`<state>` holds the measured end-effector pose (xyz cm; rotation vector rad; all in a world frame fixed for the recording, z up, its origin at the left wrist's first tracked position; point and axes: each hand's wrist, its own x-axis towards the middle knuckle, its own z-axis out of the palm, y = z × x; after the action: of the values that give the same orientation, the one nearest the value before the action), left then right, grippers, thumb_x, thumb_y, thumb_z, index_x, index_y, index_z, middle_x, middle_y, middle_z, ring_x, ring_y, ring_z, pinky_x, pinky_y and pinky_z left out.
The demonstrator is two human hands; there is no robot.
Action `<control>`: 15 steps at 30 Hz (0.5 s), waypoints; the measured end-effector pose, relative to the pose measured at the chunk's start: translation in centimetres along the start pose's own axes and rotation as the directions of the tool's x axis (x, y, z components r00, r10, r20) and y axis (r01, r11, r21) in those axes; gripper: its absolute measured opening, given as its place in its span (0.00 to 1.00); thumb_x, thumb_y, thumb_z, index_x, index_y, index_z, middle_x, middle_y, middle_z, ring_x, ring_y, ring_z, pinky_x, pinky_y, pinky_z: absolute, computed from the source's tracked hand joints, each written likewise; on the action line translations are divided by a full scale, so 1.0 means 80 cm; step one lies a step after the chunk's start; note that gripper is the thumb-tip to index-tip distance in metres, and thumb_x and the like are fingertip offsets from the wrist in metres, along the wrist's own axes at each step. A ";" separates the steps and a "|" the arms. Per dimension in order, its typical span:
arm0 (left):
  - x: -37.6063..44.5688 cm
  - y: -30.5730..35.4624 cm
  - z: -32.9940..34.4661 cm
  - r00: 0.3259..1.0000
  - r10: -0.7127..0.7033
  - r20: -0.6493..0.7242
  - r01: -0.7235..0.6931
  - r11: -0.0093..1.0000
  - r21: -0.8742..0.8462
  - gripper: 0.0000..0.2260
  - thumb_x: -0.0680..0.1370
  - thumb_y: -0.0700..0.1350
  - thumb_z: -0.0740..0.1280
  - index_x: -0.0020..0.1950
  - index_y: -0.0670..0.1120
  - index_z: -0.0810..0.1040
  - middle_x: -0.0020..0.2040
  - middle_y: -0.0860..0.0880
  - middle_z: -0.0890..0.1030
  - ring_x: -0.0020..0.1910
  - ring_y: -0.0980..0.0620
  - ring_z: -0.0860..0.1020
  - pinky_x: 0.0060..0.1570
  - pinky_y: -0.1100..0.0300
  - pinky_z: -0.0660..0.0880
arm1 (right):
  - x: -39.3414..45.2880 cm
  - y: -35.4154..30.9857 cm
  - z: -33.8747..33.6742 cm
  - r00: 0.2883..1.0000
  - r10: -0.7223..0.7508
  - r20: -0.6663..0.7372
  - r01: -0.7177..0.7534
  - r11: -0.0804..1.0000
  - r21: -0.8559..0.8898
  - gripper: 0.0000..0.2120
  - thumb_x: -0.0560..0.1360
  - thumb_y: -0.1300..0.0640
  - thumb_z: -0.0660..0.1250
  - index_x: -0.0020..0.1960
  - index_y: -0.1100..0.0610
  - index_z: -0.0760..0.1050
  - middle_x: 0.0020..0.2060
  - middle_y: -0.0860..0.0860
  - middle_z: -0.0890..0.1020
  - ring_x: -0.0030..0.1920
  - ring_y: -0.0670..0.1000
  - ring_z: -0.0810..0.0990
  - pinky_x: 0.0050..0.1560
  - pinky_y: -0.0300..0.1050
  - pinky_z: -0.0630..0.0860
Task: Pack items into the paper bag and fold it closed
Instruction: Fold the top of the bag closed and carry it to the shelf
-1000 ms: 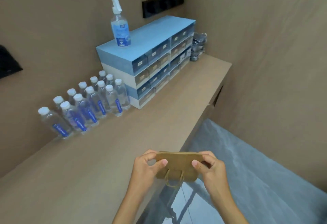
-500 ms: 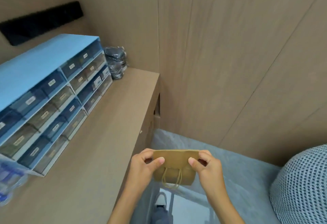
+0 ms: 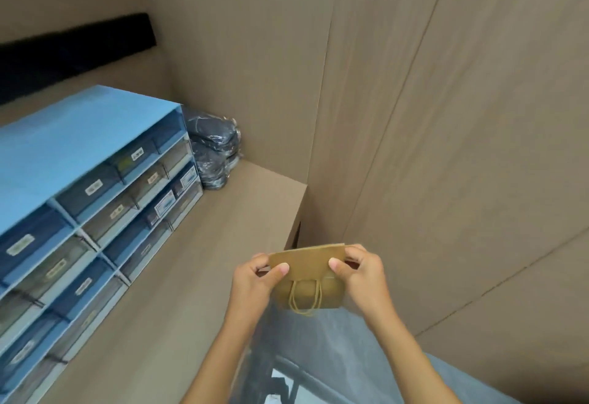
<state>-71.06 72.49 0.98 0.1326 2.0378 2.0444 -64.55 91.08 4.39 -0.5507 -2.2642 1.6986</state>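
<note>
A small brown paper bag (image 3: 307, 265) with twine handles hangs in the air just past the counter's right end. Its top is folded over toward me as a flat flap, and the handle loops dangle below the flap. My left hand (image 3: 255, 282) pinches the flap's left end with thumb on the front. My right hand (image 3: 361, 271) pinches the right end the same way. What the bag holds is hidden.
A tan counter (image 3: 178, 292) runs along the left, carrying a blue drawer organiser (image 3: 89, 199) with labelled drawers. Dark plastic-wrapped bundles (image 3: 213, 151) sit in the far corner. Tan walls close in ahead and at right. Grey floor (image 3: 331, 355) lies below the bag.
The view has swung right: the water bottles and spray bottle have left the frame and the right wall fills more of it. Both hands keep the same pinch on the folded bag.
</note>
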 end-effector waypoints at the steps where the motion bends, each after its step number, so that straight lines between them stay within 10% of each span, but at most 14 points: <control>1: 0.018 0.004 -0.009 0.998 0.014 -0.055 -0.014 1.000 -0.002 0.08 0.73 0.34 0.73 0.39 0.46 0.87 0.42 0.44 0.85 0.37 0.58 0.83 0.35 0.69 0.78 | 0.028 -0.005 0.014 0.999 -0.016 0.049 0.017 1.000 -0.015 0.16 0.71 0.69 0.70 0.31 0.51 0.78 0.39 0.52 0.78 0.34 0.42 0.76 0.37 0.31 0.71; 7: 0.080 0.000 -0.084 0.913 -0.016 -0.407 0.019 1.000 0.002 0.09 0.73 0.35 0.73 0.36 0.47 0.86 0.39 0.45 0.82 0.32 0.62 0.79 0.33 0.70 0.74 | 0.169 -0.015 0.139 0.911 -0.016 0.412 0.023 1.000 -0.013 0.07 0.72 0.69 0.69 0.41 0.60 0.84 0.45 0.61 0.84 0.42 0.53 0.81 0.47 0.46 0.77; 15: 0.128 -0.026 -0.118 0.586 -0.107 -0.804 0.089 0.994 -0.068 0.08 0.73 0.35 0.73 0.37 0.46 0.86 0.44 0.37 0.82 0.34 0.61 0.79 0.37 0.69 0.74 | 0.292 -0.005 0.290 0.593 -0.058 0.803 0.114 0.993 -0.012 0.11 0.72 0.70 0.69 0.41 0.55 0.83 0.43 0.59 0.85 0.40 0.50 0.83 0.41 0.35 0.78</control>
<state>-82.99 65.76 -2.40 -1.1144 2.3775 2.2738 -95.32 81.39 -2.33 0.4626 -2.8473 2.1016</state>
